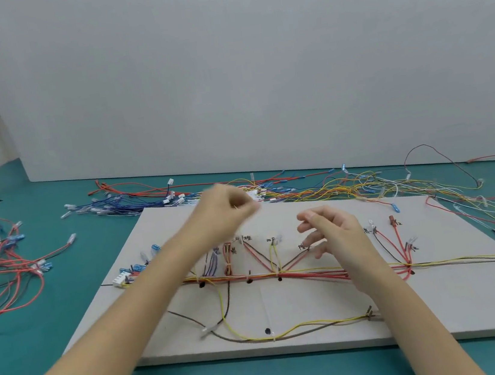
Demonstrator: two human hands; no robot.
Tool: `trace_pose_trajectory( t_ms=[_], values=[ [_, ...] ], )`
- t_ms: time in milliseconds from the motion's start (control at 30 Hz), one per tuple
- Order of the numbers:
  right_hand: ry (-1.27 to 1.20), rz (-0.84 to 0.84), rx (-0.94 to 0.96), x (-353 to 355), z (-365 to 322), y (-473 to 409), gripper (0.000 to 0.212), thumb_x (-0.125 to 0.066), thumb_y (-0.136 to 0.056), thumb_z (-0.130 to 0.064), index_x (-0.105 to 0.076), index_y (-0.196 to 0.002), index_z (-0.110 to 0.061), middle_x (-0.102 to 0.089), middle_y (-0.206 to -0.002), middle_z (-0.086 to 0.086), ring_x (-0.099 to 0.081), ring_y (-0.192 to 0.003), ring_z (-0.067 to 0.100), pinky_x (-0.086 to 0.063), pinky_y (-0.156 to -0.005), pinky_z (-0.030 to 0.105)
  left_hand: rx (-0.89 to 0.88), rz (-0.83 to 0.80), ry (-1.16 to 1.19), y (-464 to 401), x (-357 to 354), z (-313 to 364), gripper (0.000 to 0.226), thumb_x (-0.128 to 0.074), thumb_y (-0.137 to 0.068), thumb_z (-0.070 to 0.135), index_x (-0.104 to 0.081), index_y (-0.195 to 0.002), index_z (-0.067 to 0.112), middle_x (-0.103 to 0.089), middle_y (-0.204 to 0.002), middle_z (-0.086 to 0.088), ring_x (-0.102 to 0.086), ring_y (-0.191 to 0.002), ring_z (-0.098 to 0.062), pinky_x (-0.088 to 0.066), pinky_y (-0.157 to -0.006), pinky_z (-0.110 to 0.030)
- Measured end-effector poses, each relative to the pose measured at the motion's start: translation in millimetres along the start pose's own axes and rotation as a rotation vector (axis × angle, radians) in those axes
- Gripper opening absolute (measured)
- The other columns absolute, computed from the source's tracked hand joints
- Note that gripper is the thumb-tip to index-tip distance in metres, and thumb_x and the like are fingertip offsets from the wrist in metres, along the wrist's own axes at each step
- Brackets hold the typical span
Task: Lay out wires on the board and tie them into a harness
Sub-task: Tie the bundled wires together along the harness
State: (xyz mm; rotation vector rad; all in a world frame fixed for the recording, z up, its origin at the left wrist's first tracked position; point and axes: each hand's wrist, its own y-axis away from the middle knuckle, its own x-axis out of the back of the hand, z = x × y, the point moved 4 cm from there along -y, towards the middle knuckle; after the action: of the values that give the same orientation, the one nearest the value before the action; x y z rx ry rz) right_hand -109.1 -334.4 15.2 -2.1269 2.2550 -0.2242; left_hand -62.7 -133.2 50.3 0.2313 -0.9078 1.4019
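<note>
Wires (283,275) lie on board (444,303) beneath both raised hands.

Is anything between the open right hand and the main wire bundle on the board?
Nothing visible does. The right hand hovers above the board, with the bundle directly below its fingers.

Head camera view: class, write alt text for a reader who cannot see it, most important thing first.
Two bare hands hover over a pale board where coloured wires form a partly tied harness. The blurred left hand is curled, apparently pinching something thin; the right hand is open, fingers relaxed. Loose wires lie on the teal table.
</note>
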Motion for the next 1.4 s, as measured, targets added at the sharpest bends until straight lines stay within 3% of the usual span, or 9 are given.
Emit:
trace_pose_trajectory(
  t_ms=[100,267,367,467,733,967,1100,1200,1400],
  values=[
    [0.060,0.049,-0.024,4.5,3.8,-2.9,0.019,-0.051,-0.098,-0.014,-0.068,-0.095,-0.006,-0.065,-0.077,0.006,-0.058,-0.057,0.011,-0.043,-0.047,0.022,0.146,0.174,-0.155,-37.0,11.9,-42.5,0.019,-0.058,-0.094,0.015,-0.073,-0.102,0.007,-0.073,-0.102,-0.006,-0.063,-0.092,-0.019,-0.048,-0.085,-0.030],
    [0.161,0.054,-0.009,3.3,10.2,-4.1,0.017,-0.052,-0.096,-0.013,-0.068,-0.088,-0.010,-0.064,-0.067,0.001,-0.057,-0.054,0.014,-0.040,-0.045,0.023,0.233,-0.039,-0.459,-66.8,-6.5,-92.9,0.035,-0.043,-0.099,0.009,-0.054,-0.132,0.007,-0.055,-0.133,-0.016,-0.049,-0.123,-0.034,-0.043,-0.100,-0.043],
    [0.165,0.052,-0.008,4.4,12.0,-4.7,0.017,-0.053,-0.096,-0.013,-0.067,-0.087,-0.010,-0.065,-0.064,-0.001,-0.057,-0.051,0.013,-0.041,-0.044,0.023,0.191,-0.189,-0.642,-69.7,-14.7,-98.5,0.038,-0.042,-0.091,0.001,-0.055,-0.126,0.008,-0.055,-0.130,-0.014,-0.050,-0.120,-0.034,-0.046,-0.094,-0.045],
    [0.162,0.065,0.003,5.6,11.0,-4.9,0.017,-0.053,-0.095,-0.013,-0.068,-0.087,-0.011,-0.065,-0.061,-0.002,-0.056,-0.050,0.012,-0.040,-0.043,0.024,0.211,-0.228,-0.699,-69.7,-14.4,-106.0,0.026,-0.045,-0.085,-0.004,-0.061,-0.103,0.007,-0.062,-0.117,-0.012,-0.057,-0.110,-0.033,-0.048,-0.084,-0.040],
    [0.164,0.073,0.012,7.8,11.2,-5.8,0.018,-0.053,-0.095,-0.013,-0.068,-0.086,-0.011,-0.065,-0.059,-0.003,-0.055,-0.050,0.013,-0.040,-0.042,0.023,0.282,-0.029,-0.432,-78.1,2.8,-113.2,0.020,-0.058,-0.090,0.003,-0.074,-0.102,0.007,-0.068,-0.113,-0.015,-0.061,-0.105,-0.034,-0.050,-0.088,-0.038],
    [0.195,0.056,-0.012,8.2,14.6,-7.8,0.018,-0.053,-0.095,-0.014,-0.068,-0.086,-0.011,-0.065,-0.059,-0.003,-0.055,-0.049,0.012,-0.039,-0.041,0.020,0.211,0.169,-0.349,-74.5,9.5,-114.0,0.018,-0.057,-0.091,0.008,-0.074,-0.095,0.005,-0.067,-0.105,-0.014,-0.060,-0.098,-0.032,-0.050,-0.085,-0.043],
    [0.232,0.040,-0.020,10.1,15.4,-7.6,0.018,-0.053,-0.095,-0.013,-0.069,-0.086,-0.009,-0.065,-0.061,-0.001,-0.055,-0.049,0.011,-0.039,-0.041,0.018,0.238,0.213,-0.222,-75.7,17.7,-116.4,0.010,-0.067,-0.087,0.011,-0.076,-0.084,0.010,-0.073,-0.088,-0.007,-0.063,-0.088,-0.025,-0.051,-0.080,-0.036],
    [0.244,0.042,-0.026,11.9,15.8,-7.4,0.018,-0.053,-0.094,-0.013,-0.069,-0.086,-0.009,-0.066,-0.063,0.001,-0.055,-0.050,0.011,-0.039,-0.041,0.017,0.274,0.248,-0.146,-77.0,21.3,-119.6,0.007,-0.067,-0.087,0.012,-0.073,-0.083,0.010,-0.072,-0.091,-0.008,-0.060,-0.083,-0.020,-0.044,-0.075,-0.030],
    [0.544,0.054,0.110,7.3,18.0,-7.3,0.014,-0.060,-0.092,-0.018,-0.070,-0.082,-0.017,-0.068,-0.073,-0.006,-0.060,-0.070,0.008,-0.045,-0.063,0.019,0.403,0.287,-0.050,-75.3,30.0,-119.9,0.018,-0.047,-0.099,0.016,-0.060,-0.102,0.004,-0.064,-0.108,-0.014,-0.057,-0.097,-0.030,-0.040,-0.076,-0.033]
  ],
)
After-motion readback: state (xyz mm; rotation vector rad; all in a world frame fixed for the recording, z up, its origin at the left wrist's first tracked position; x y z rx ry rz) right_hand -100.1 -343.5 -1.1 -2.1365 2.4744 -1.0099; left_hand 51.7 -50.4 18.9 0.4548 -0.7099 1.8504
